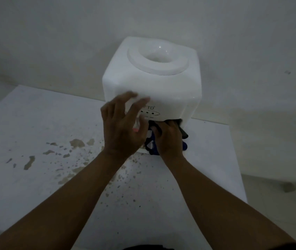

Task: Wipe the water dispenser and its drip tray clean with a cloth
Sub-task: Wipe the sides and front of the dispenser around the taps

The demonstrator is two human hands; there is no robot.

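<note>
White moulded plastic forms the squat tabletop water dispenser, which stands at the far edge of a white, brown-stained tabletop, close to a pale wall. Its top has a round raised collar around a funnel-shaped bottle well. On the front face, the letters "TD" are readable above a dark oval panel with three small dots; anything before those letters is covered by fingers.

The left hand lies against the dispenser's front left, fingers straight and spread, fingertips touching the casing, its grip released. The right hand reaches under the front overhang, its grip clenched around a dark blue cloth bunched in the tap recess. The white drip tray shows only as a pale edge below the cloth, between the two wrists.
</note>
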